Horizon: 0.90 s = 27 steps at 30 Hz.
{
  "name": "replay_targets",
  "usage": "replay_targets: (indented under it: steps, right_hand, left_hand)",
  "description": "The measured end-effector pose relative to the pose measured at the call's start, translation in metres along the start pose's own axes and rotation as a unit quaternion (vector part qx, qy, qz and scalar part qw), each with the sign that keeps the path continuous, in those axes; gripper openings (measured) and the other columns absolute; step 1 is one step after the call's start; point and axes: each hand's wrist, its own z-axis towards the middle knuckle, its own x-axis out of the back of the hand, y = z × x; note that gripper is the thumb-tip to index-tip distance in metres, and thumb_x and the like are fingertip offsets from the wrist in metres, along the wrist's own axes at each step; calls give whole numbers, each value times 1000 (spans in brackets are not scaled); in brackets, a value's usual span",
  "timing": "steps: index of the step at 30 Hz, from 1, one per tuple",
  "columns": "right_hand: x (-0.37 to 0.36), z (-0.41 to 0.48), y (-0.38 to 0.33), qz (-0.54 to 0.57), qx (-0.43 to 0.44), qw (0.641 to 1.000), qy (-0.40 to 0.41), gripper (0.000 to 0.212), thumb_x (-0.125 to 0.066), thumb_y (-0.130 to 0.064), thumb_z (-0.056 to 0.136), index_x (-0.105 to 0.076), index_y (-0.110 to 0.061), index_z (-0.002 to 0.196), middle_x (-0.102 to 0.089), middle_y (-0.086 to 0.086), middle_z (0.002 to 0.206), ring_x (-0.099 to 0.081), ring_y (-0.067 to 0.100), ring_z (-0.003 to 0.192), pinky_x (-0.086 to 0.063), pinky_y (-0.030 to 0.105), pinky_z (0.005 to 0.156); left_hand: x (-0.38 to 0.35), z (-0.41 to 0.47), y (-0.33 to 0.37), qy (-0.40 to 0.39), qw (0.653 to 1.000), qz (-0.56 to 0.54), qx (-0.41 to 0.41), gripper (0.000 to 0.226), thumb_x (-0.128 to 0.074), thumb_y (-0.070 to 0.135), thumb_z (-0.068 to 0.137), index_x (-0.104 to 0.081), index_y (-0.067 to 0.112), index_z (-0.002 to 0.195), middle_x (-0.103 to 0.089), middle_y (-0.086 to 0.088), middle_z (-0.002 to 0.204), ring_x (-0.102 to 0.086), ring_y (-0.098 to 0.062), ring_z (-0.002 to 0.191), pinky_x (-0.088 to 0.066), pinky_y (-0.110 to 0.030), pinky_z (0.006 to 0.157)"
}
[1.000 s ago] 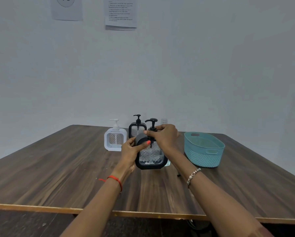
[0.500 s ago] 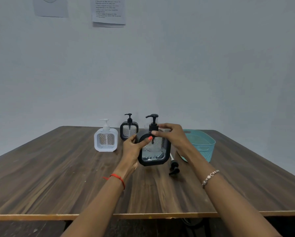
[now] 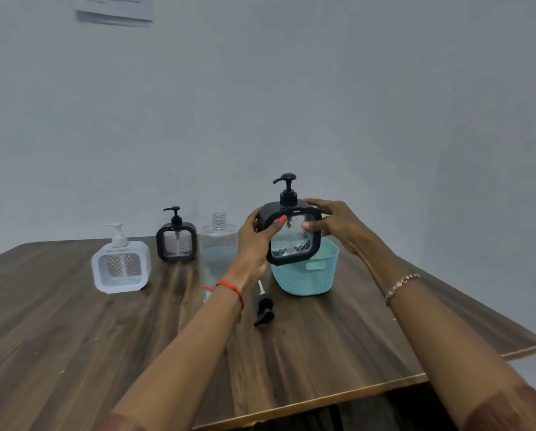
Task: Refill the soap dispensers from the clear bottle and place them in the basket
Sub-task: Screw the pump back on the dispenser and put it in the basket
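In the head view both forearms reach forward over the table (image 3: 73, 337). The left hand (image 3: 254, 241) grips the left edge of a black dispenser (image 3: 291, 241), thumb laid across its clear front. The right hand (image 3: 335, 222) holds the upper right corner, thumb on the front. The dispenser is held nearly upright, off the table, over the left part of the teal basket (image 3: 310, 278). To the left stand the uncapped clear bottle (image 3: 218, 241), a second black dispenser (image 3: 176, 241) and a white dispenser (image 3: 120, 265). A loose pump (image 3: 265, 309) lies beside the left wrist.

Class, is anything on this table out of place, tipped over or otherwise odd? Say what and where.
A loose black pump head lies on its side on the table, in front of the clear bottle and basket, attached to nothing. The clear bottle stands uncapped. No spill shows.
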Motion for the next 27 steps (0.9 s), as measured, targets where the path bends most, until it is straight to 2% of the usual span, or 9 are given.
replay_targets:
  steps: [2,5,10,13,18,21,23,25,27]
  right_hand:
    - [13,11,1,-2,11,1000,10,63,-72,4,73,-52,-13,130,-63,7,111,-63,16,85,-53,37,78]
    - [26,26,8,-5,7,1000,16,62,-68,7,75,-51,-12,131,-63,12,114,-60,22,94,-51,43,85]
    - [29,41,35,-2,-13,1000,16,60,-63,12,76,-50,-8,131,-61,13,114,-59,19,91,-52,23,69]
    - [23,47,57,-27,-40,999,18,58,-62,12,78,-49,-6,131,-59,15,121,-57,24,104,-50,27,80]
    - [19,56,85,-126,-86,988,-19,42,-60,5,80,-57,-6,120,-63,12,116,-57,28,110,-45,44,98]
    - [18,60,96,-230,-113,966,-34,41,-64,-6,78,-60,-12,118,-64,10,117,-55,28,112,-40,51,101]
    - [16,62,102,-265,-132,955,-31,46,-65,-12,76,-58,-16,122,-60,8,123,-50,28,118,-34,52,104]
    - [15,62,108,-280,-137,950,-33,48,-66,-15,78,-56,-16,125,-58,7,127,-48,27,121,-33,49,106]
    - [14,61,112,-295,-131,946,-33,45,-65,-17,80,-58,-16,124,-59,6,127,-48,27,120,-34,48,106]
  left_hand:
    - [-12,14,0,-42,999,15,-16,20,-63,4,85,-60,15,101,-66,-4,96,-65,-19,90,-55,-33,80]
    - [-24,32,-8,-73,996,35,-31,21,-57,1,88,-57,9,107,-65,-4,93,-64,-12,81,-55,-19,66]
    - [-31,49,-35,-78,993,85,-14,26,-55,4,90,-53,8,116,-62,-6,105,-60,-16,93,-53,-18,70]
    - [-28,54,-56,-67,987,147,9,28,-53,8,92,-48,8,120,-57,-3,108,-56,-15,98,-50,-14,68]
    - [-19,60,-89,-74,961,267,11,27,-55,14,92,-54,7,118,-60,1,107,-53,-21,113,-40,-23,88]
    - [-14,63,-106,-57,923,377,45,34,-54,26,92,-51,8,121,-53,-12,132,-22,-29,140,-12,-35,112]
    - [-12,63,-112,-53,905,416,75,37,-53,31,91,-49,10,122,-42,-14,143,3,-30,145,6,-45,114]
    - [-12,63,-115,-56,895,435,77,34,-54,31,90,-52,10,117,-41,-15,144,10,-32,144,12,-50,113]
    - [-12,64,-114,-55,887,453,75,18,-56,28,87,-56,11,94,-43,-18,140,8,-36,144,14,-59,112]
